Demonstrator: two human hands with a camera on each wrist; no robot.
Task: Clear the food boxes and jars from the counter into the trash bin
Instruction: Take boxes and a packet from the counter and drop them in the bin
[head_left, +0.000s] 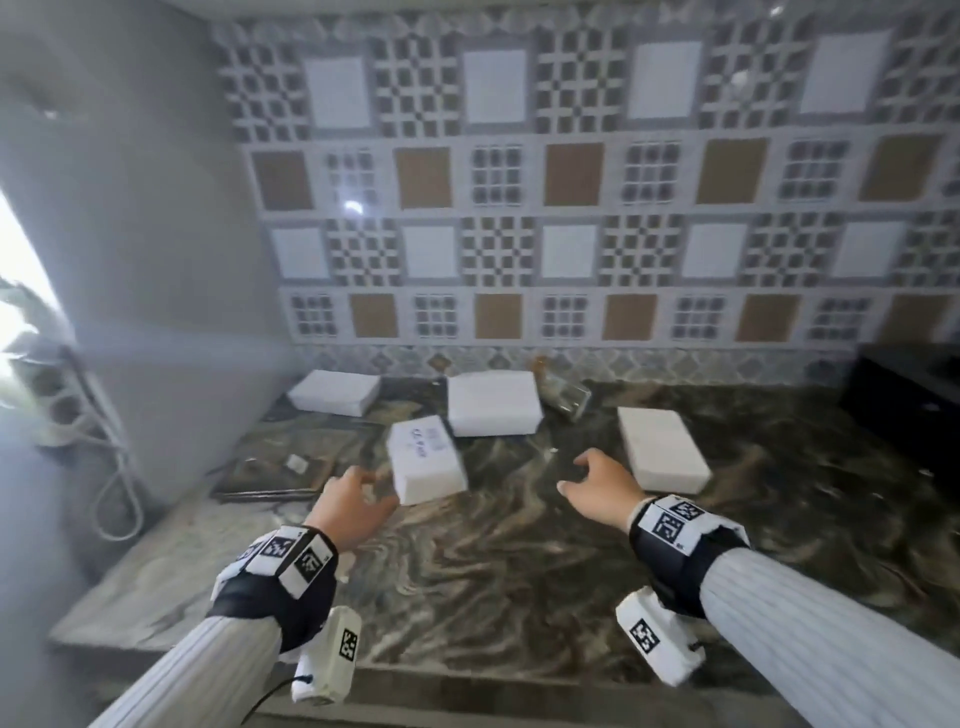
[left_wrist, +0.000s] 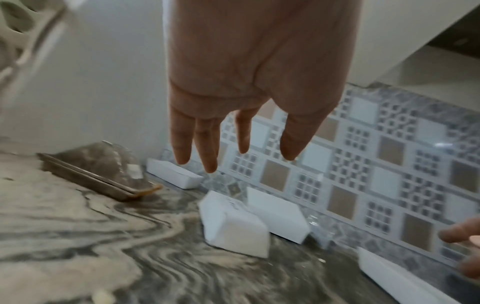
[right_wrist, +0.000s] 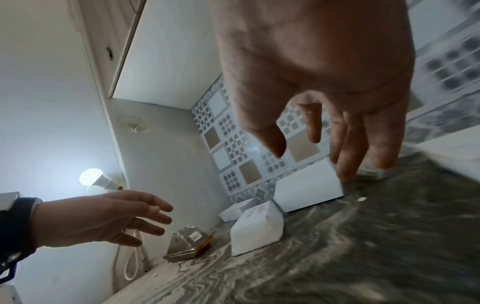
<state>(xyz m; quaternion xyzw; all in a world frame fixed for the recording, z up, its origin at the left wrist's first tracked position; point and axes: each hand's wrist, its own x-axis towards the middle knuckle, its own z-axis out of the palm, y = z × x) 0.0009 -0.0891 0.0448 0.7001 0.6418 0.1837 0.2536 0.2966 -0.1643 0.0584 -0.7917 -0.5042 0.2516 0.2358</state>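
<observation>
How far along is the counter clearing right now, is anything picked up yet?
Nothing looks cleared, and no trash bin is in view. Four white food boxes lie on the counter, with a glass jar on its side by the wall. Both hands are empty: the left hand reaches toward the handwritten box, the right hand hovers near the right box. Everything remains.

Lit bulb (right_wrist: 91, 176) beside patterned wall tiles (head_left: 571, 208)

A home kitchen: marbled stone counter (head_left: 519, 571) beneath a patterned tile backsplash (head_left: 571, 208).
</observation>
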